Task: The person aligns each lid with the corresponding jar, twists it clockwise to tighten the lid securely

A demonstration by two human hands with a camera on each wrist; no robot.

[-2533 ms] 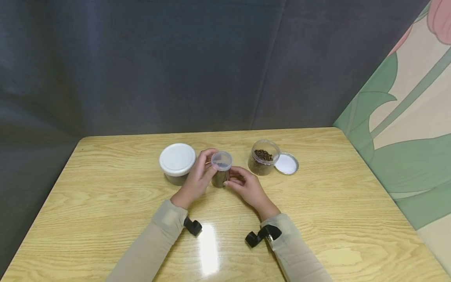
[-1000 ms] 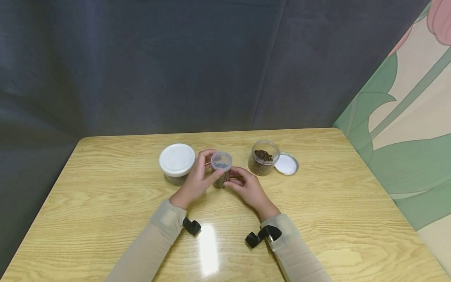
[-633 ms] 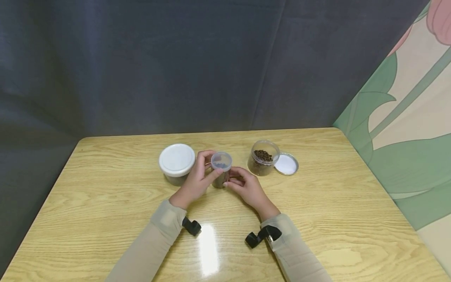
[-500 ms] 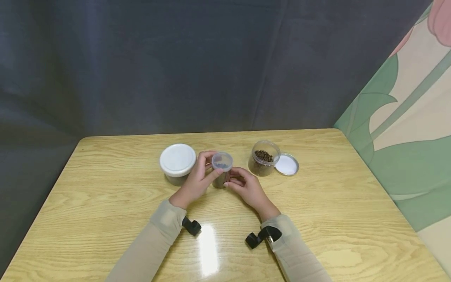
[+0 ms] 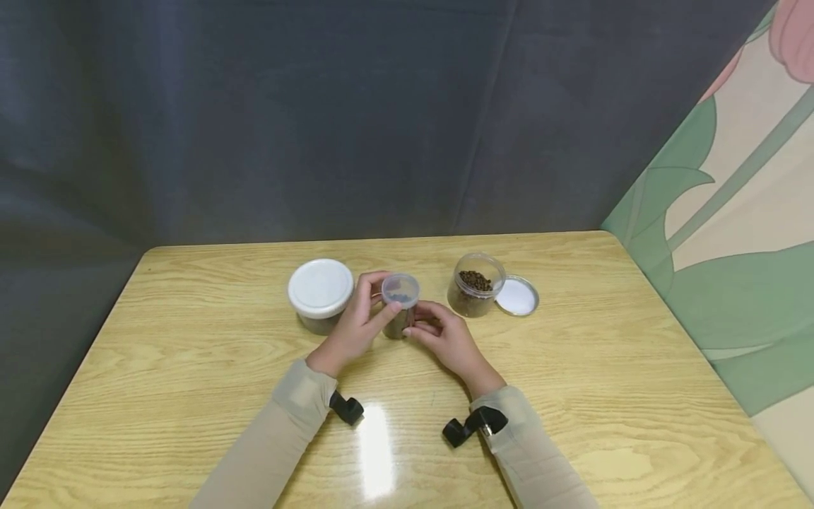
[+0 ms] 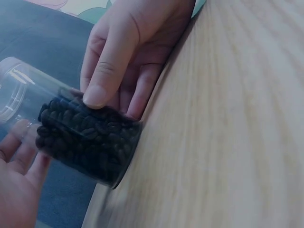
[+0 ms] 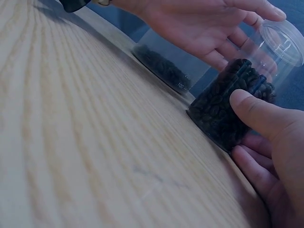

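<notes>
In the head view, a small jar (image 5: 398,324) stands upright on the wooden table (image 5: 572,367), between the two hands. The left hand (image 5: 353,324) holds it near its pale, see-through top, thumb on the near side and fingers bent round the far side, with a gap between thumb and forefinger. The right hand (image 5: 448,339) pinches the lower right side between thumb and fingers. Just left of the left hand sits a wide tub (image 5: 320,288) with a white lid. To the right of the small jar, a little farther back, stands an open jar (image 5: 466,306) of brown beans (image 5: 475,281), and a round lid (image 5: 516,297) lies flat right beside it. Both sleeves (image 5: 295,413) are beige. A dark curtain (image 5: 331,120) hangs behind the table, and a flowered cloth (image 5: 738,304) runs along the right.

In the left wrist view, dark beans (image 6: 88,135) fill the base end of the small jar. The right thumb presses its side, while the left fingers lie slightly apart behind the top end.

In the right wrist view, the left thumb touches the top rim, the right thumb lies against the lower wall, and the tub, marked "100", shows behind
</notes>
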